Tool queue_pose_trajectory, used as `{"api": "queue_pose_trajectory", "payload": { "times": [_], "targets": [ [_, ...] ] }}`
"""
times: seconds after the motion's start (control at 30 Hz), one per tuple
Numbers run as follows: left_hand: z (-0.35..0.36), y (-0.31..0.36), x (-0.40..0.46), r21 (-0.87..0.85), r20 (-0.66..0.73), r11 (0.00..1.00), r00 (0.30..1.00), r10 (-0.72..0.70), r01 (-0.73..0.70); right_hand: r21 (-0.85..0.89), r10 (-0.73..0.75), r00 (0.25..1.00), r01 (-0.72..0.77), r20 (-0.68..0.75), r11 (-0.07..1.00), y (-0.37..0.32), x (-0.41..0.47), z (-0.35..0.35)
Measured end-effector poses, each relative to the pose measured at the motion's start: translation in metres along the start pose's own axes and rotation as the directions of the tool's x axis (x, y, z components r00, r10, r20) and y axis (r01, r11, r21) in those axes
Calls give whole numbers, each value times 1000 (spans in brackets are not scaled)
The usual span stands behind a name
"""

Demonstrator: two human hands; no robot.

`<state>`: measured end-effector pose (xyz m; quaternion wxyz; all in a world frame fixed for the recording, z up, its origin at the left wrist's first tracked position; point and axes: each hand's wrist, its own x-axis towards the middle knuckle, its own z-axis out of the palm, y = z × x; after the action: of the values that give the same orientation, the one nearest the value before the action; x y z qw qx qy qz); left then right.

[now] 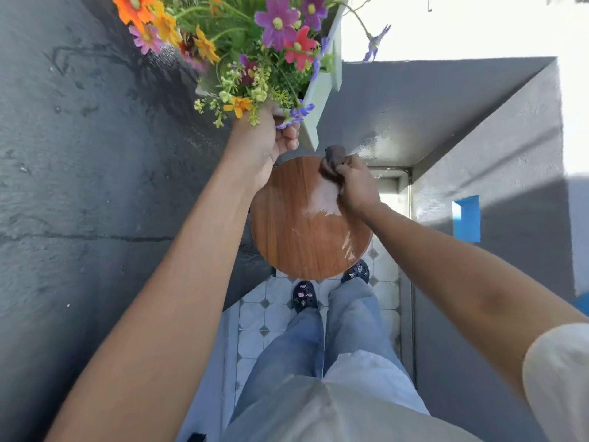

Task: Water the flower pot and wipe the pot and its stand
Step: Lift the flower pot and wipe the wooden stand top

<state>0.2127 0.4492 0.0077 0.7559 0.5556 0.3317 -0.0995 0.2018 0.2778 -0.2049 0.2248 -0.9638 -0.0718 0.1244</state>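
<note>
My left hand (263,145) grips the near edge of a pale green flower pot (322,90) and holds it lifted above and behind the stand. The pot is full of orange, purple, red and yellow flowers (255,46). Below it is the stand, a round brown wooden top (296,231) with a wet, shiny streak on its right side. My right hand (353,183) is closed on a dark brown cloth (333,157) and presses it on the stand's far right edge.
A dark grey wall (95,154) runs along the left and a grey ledge and wall (478,138) along the right. Underfoot is white tiled floor (264,317), with my legs and dark shoes just behind the stand. A blue patch (467,218) marks the right wall.
</note>
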Motion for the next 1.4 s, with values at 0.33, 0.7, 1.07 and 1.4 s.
{"api": "queue_pose_trajectory", "payload": {
  "times": [0.33,0.7,1.07,1.4],
  "targets": [
    [-6,-20,-15,43,27,999,1000,-13,12,109,-266,909,244,320,964,-111,-142,86],
    [-3,-32,-16,53,72,999,997,-11,7,-20,81,996,-82,-45,996,45,-50,5],
    [13,-31,-16,24,58,1000,998,-17,15,92,-97,993,90,71,992,-21,-124,51],
    [19,-34,-15,50,44,998,999,-27,24,77,-27,998,23,58,997,19,-139,56]
  ]
}}
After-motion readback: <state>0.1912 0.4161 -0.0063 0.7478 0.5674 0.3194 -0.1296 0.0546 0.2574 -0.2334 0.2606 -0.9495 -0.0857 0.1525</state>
